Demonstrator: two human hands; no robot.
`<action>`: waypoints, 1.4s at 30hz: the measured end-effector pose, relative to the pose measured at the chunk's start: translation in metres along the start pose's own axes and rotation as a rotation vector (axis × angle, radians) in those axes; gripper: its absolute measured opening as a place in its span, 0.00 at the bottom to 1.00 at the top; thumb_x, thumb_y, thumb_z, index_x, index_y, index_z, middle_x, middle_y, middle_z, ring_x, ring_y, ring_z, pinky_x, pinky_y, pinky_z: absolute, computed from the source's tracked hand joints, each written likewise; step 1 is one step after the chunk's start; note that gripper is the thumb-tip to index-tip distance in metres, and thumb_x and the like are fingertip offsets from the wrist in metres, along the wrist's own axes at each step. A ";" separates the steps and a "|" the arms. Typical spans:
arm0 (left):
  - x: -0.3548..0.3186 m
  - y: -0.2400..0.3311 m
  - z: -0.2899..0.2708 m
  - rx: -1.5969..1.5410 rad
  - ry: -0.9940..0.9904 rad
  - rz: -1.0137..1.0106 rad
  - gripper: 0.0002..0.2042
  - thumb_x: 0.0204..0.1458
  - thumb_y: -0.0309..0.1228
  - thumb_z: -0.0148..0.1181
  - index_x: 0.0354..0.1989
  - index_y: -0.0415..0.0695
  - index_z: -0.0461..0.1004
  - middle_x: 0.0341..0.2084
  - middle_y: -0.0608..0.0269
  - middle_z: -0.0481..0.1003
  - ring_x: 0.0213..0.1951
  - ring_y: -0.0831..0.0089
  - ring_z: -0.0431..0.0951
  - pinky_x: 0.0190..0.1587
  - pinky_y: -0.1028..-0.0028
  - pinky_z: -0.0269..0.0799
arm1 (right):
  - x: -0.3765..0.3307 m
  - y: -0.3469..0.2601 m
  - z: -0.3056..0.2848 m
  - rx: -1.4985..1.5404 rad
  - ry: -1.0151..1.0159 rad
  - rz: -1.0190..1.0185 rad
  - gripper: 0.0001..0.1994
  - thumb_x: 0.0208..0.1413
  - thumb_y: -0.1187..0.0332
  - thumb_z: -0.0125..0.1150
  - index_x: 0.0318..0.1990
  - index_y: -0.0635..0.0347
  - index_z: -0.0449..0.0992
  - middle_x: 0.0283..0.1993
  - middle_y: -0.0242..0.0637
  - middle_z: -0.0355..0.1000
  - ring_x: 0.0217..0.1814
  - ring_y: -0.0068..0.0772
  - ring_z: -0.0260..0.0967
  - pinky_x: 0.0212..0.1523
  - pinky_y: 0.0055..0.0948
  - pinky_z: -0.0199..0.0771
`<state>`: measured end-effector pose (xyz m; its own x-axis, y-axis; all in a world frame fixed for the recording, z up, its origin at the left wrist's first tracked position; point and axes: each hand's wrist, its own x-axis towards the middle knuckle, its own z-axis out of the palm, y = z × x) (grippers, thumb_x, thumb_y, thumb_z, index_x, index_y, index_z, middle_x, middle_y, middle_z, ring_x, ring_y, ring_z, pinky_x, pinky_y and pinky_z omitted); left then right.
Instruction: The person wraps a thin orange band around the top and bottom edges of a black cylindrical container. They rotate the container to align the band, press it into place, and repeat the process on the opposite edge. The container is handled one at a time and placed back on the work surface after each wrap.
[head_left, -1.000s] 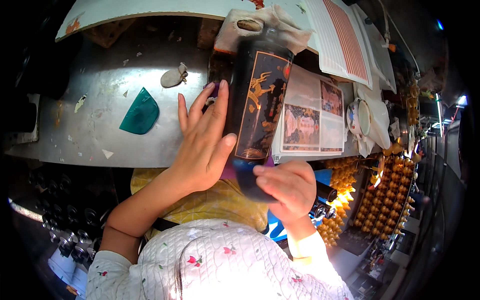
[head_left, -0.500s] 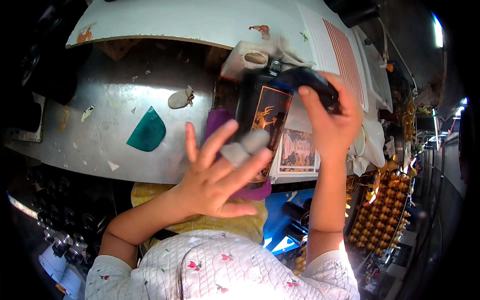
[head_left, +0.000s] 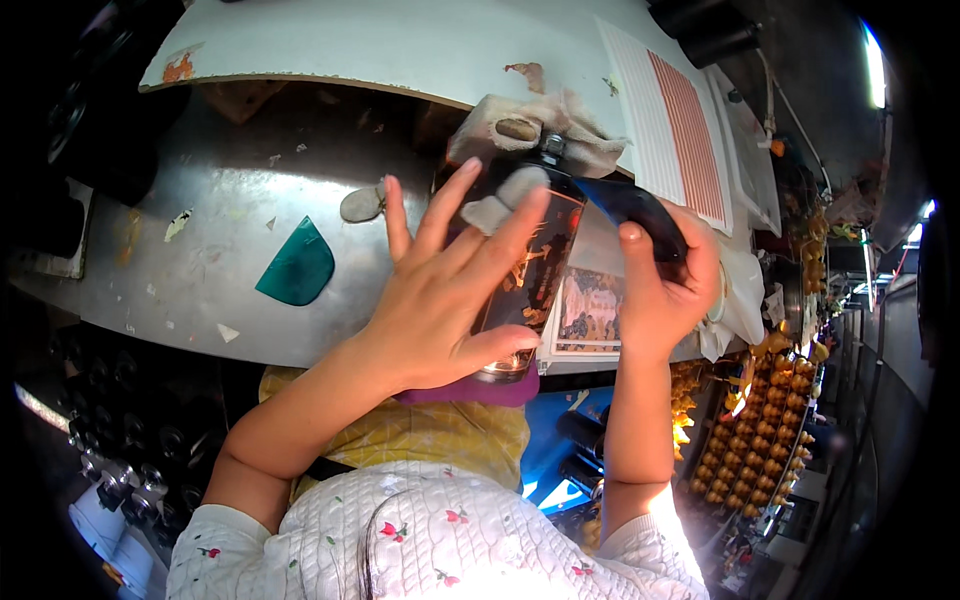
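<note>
A dark bottle (head_left: 560,240) with a gold dragon design lies with its neck pointing away from me. Its far end rests at a beige cloth bundle (head_left: 580,140), and a purple pad (head_left: 480,392) shows beneath its near end. Over the bottle's left side, my left hand (head_left: 430,300) has its fingers spread; grey covers (head_left: 490,212) wrap two fingertips. Whether those fingertips press on the bottle I cannot tell. My right hand (head_left: 668,290) grips a dark scraper-like tool (head_left: 645,215), black and rounded at the hand, with a blue part reaching toward the bottle's shoulder.
Left on the metal table (head_left: 190,300) lie a teal scraper (head_left: 298,265) and a small grey pouch (head_left: 362,204). A pale raised board (head_left: 400,45) runs along the back. Striped sheets (head_left: 685,130) and a patterned sheet (head_left: 590,310) lie rightward. Gold-coloured pieces (head_left: 755,430) stand in rows at right.
My left hand has moved away from me along the bottle. My right hand has come slightly nearer to me, and the tool has turned and dropped lower beside the bottle.
</note>
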<state>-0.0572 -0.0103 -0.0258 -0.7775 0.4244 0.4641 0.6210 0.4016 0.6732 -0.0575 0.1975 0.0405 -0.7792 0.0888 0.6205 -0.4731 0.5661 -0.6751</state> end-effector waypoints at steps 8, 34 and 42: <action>-0.055 -0.003 -0.007 -0.059 -0.170 -0.124 0.58 0.43 0.57 0.69 0.76 0.39 0.44 0.47 0.46 0.72 0.74 0.43 0.46 0.68 0.32 0.17 | -0.010 -0.031 0.004 -0.330 -0.532 -0.642 0.13 0.45 0.64 0.68 0.40 0.56 0.82 0.38 0.29 0.80 0.34 0.28 0.74 0.33 0.27 0.74; -0.047 0.010 0.002 0.098 -0.173 -0.036 0.59 0.46 0.60 0.68 0.74 0.29 0.42 0.49 0.43 0.70 0.54 0.46 0.71 0.70 0.33 0.23 | -0.012 0.128 -0.106 0.769 0.502 1.054 0.19 0.62 0.51 0.63 0.29 0.52 0.65 0.20 0.23 0.55 0.18 0.19 0.49 0.24 0.18 0.60; -0.048 0.005 -0.004 0.100 -0.305 -0.081 0.60 0.49 0.59 0.64 0.74 0.28 0.34 0.62 0.43 0.66 0.67 0.48 0.63 0.72 0.43 0.15 | 0.008 0.134 -0.047 0.648 0.837 0.887 0.10 0.60 0.65 0.68 0.42 0.60 0.75 0.35 0.32 0.76 0.35 0.24 0.72 0.36 0.22 0.72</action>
<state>-0.0168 -0.0319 -0.0424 -0.7687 0.6051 0.2074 0.5767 0.5154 0.6338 -0.1075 0.3125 -0.0258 -0.5495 0.8076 -0.2142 -0.2380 -0.3970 -0.8864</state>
